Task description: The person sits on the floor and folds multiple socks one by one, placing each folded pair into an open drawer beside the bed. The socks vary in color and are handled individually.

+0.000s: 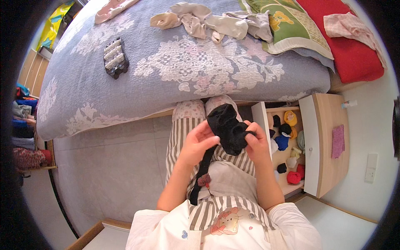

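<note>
A black sock (227, 131) is stretched between my two hands above my lap. My right hand (257, 139) pinches its gathered end between thumb and fingers. My left hand (200, 140) supports the opposite side, with the fingers partly behind the fabric and the thumb at its edge. Below the sock, a black strip of fabric (204, 165) runs over my striped apron toward my waist; where its upper end goes is hidden. Close to my right hand, a pulled-out drawer (287, 184) contains several rolled socks, among them a blue one (282, 142) and a red one (293, 177).
Before me is a bed with a blue-grey floral quilt (118, 100). Several loose pale socks (225, 26) and a dark tray with white rolls (115, 57) lie on it. Right of the drawer stands a wooden-topped cabinet (331, 156) bearing a purple cloth (338, 141). Folded clothes (28, 157) fill shelves at left.
</note>
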Available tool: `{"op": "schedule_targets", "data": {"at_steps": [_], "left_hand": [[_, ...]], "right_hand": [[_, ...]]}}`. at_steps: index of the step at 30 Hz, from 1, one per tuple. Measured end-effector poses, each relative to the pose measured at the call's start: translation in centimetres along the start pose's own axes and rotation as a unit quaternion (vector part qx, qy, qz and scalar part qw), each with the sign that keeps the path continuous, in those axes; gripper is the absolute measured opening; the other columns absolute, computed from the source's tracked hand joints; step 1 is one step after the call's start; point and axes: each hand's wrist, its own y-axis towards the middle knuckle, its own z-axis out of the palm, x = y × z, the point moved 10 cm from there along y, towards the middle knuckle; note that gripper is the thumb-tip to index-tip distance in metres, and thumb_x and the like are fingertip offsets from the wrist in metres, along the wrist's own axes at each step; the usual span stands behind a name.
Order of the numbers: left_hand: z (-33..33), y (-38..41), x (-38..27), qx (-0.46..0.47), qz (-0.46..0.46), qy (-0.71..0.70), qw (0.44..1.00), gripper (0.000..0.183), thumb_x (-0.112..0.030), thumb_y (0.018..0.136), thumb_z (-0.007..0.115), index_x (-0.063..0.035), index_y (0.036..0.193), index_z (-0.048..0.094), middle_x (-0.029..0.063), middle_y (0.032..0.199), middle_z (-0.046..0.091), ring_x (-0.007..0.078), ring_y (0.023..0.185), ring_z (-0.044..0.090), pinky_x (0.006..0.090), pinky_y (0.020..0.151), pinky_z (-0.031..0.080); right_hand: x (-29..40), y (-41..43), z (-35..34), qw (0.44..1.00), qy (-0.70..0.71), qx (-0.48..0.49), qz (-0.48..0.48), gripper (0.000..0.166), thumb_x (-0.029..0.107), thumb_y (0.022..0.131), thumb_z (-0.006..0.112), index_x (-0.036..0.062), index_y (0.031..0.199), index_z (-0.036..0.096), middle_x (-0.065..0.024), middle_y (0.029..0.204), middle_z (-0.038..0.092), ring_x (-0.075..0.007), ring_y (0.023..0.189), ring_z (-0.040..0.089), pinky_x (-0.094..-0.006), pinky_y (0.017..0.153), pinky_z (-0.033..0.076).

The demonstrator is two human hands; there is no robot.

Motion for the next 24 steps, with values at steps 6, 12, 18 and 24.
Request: {"op": "schedule_targets", "data": {"at_steps": [6,12,18,24], "left_hand": [[1.1,-0.4,-5.1,0.01,0.199,0.17,0.965,0.056,0.005,0.069,0.064,-0.0072,0.122,0.053,0.0133,0.137,0.042,0.0217,0.11,0.052,0.035,0.093,0.043],[3.6,-2.4,-8.3,0.003,0.373,0.488,0.789,0.024,-0.001,0.056,0.073,-0.0052,0.068,0.052,0.01,0.103,0.057,0.027,0.093,0.052,0.0413,0.089,0.043],[3.2,-2.6,-6.4,0.158,0.242,0.104,0.952,0.033,0.001,0.064,0.07,-0.0065,0.061,0.037,0.0045,0.063,0.045,0.0203,0.064,0.044,0.0402,0.072,0.04],[0.7,-1.8,-3.6,0.04,0.054,-0.091,0.994,0.023,-0.009,0.08,0.063,-0.0087,0.069,0.042,0.0011,0.067,0.048,0.0086,0.06,0.043,0.0213,0.057,0.034]], "right_hand": [[-1.9,-0.3,0.4,0.943,0.314,0.051,0.102,0.01,0.005,0.083,0.054,0.0083,0.085,0.045,-0.0078,0.087,0.057,-0.0175,0.079,0.06,-0.0304,0.066,0.05],[-1.7,-0.2,1.3,0.906,0.401,0.079,0.107,0.016,0.009,0.083,0.058,0.0094,0.091,0.043,-0.0074,0.087,0.053,-0.0193,0.083,0.057,-0.0328,0.07,0.05],[-2.2,-0.6,2.5,0.879,0.43,0.148,0.143,0.037,0.002,0.068,0.064,0.007,0.101,0.047,-0.0075,0.093,0.052,-0.0199,0.088,0.056,-0.0301,0.071,0.048],[-0.9,-1.3,3.8,0.958,0.056,0.195,0.201,0.082,-0.003,0.058,0.067,0.0015,0.135,0.041,-0.006,0.1,0.059,-0.0122,0.088,0.057,-0.0235,0.076,0.044]]}}
